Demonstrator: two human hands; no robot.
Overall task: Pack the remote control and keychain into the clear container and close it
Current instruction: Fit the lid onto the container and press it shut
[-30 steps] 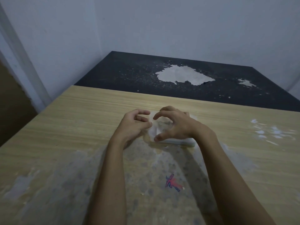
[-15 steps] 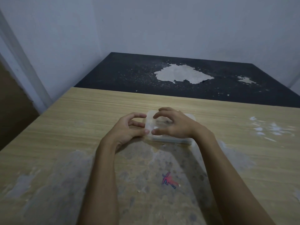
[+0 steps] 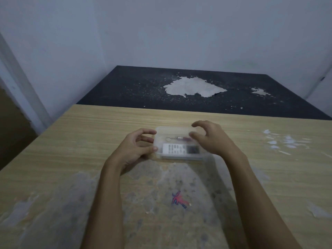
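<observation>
A clear container (image 3: 172, 130) with its lid on lies on the wooden table (image 3: 86, 141). Through the plastic I see a white remote control (image 3: 177, 149) along the near side and a small keychain (image 3: 179, 138) with a ring behind it. My left hand (image 3: 134, 148) is at the container's left end, thumb on the near corner and index finger by the far corner. Over the right end is my right hand (image 3: 212, 139), with fingers spread and curled and nothing in it. It hides that end of the box.
A red and blue scribble (image 3: 178, 199) marks the worn table top in front of me. A black surface (image 3: 134, 87) with peeled pale patches adjoins the table's far edge. Walls close off the back and left. White flecks (image 3: 285, 141) lie to the right.
My right hand has left the lid's middle and moved to the right end, uncovering the remote and keychain inside. My left hand stays at the left end.
</observation>
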